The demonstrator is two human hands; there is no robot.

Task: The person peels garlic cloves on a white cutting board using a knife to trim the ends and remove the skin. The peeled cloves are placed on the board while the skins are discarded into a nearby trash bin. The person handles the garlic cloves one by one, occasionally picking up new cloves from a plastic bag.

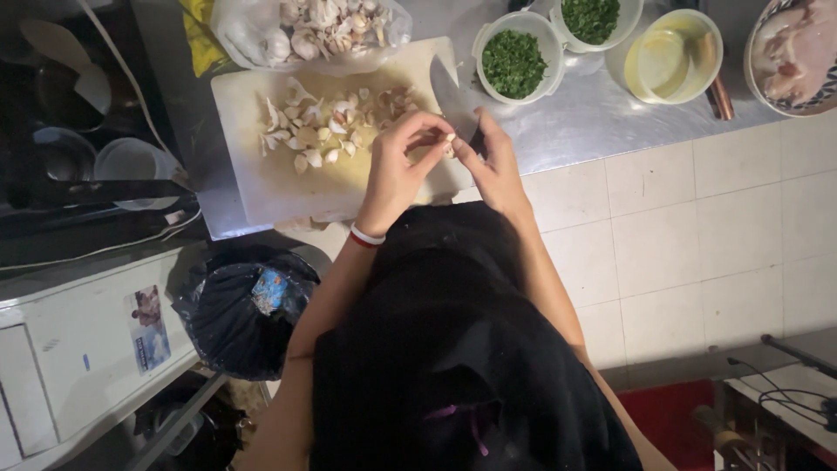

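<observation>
Two hands meet over the near right corner of the cutting board (253,174), a pale rectangle lying on the steel counter (593,113). The left hand (397,170) is closed in a pinch, its fingertips (436,139) holding a small garlic clove (450,138). The clove is too small and too covered to tell which way its long axis runs. The right hand (499,166) is wrapped shut around the handle of a knife (449,96); the handle itself is hidden in the palm. The knife's long axis runs from the hand up and slightly left, away from the person, with the tip pointing toward the far edge of the board. The broad blade lies over the board's right edge, and its base sits just beside the pinched clove.

On the middle of the board lies a loose pile of garlic cloves (327,126). Beyond the board's far edge sits a clear bag of garlic bulbs (309,30), touching the board. To the right of the board, two white tubs of chopped greens (514,61) stand on the counter, then a yellowish tub (671,57), then a patterned bowl of raw meat (793,52) at the far right. Below the board's near left corner, off the counter, stands a bin lined with a black bag (244,310). A red and white band (366,237) circles the left wrist.
</observation>
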